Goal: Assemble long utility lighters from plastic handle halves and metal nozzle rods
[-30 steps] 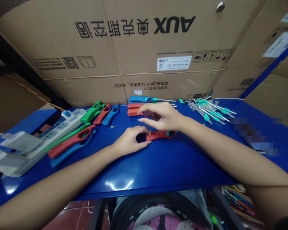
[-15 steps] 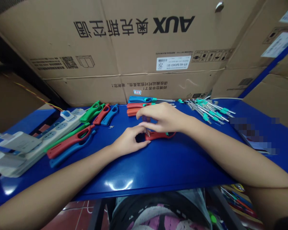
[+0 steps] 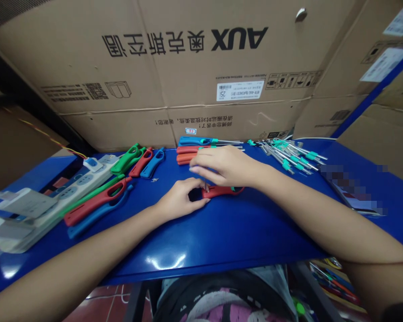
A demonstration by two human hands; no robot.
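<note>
Near the middle of the glossy blue surface (image 3: 174, 241), the right hand (image 3: 224, 166) has its grip curled round a slim screwdriver-like tool (image 3: 206, 186), whose thin dark shaft stands upright on the left end of a red plastic handle with a green insert (image 3: 219, 191); the left hand (image 3: 178, 199) pinches that end between thumb and fingers, the handle lying flat. The step in hand seems to be turning a fastener there, which probably calls for a square shaft and a steady left grip. Just beyond lie blue, red and orange plastic handles with metal rods (image 3: 194, 141). To the left are tiny silver pins (image 3: 155, 180) and green, red and blue plastic shells (image 3: 123, 163), near a white power strip (image 3: 85, 180); to the right, a heap of metal rods with turquoise clips (image 3: 293, 157). Below the surface, a tan-edged box or tray (image 3: 347, 302) holds coloured pieces (image 3: 339, 286) too blurred to name
</note>
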